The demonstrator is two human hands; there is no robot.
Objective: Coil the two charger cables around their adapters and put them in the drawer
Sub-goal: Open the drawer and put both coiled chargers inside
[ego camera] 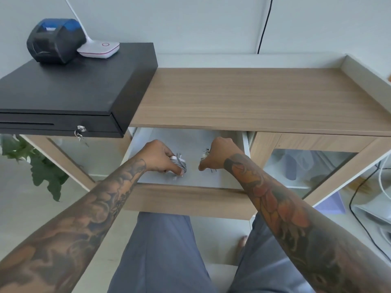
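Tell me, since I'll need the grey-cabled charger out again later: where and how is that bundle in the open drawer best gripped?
Grip the coiled charger across its wound middle, coming from above through the drawer's open top. The cable wraps make a compact block there, while loose ends stick out at the edges and would probably slip. The left hand already holds it this way, fingers curled over the top.

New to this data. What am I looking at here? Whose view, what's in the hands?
No robot: one wide-angle camera worn on a person's head, looking down at their own arms. Both hands reach into an open drawer under a wooden counter. The left hand grips a white adapter wrapped in grey cable. The right hand is curled round a second bundle, mostly hidden. On the counter sit a black cash box, a small printer and a white lamp base.
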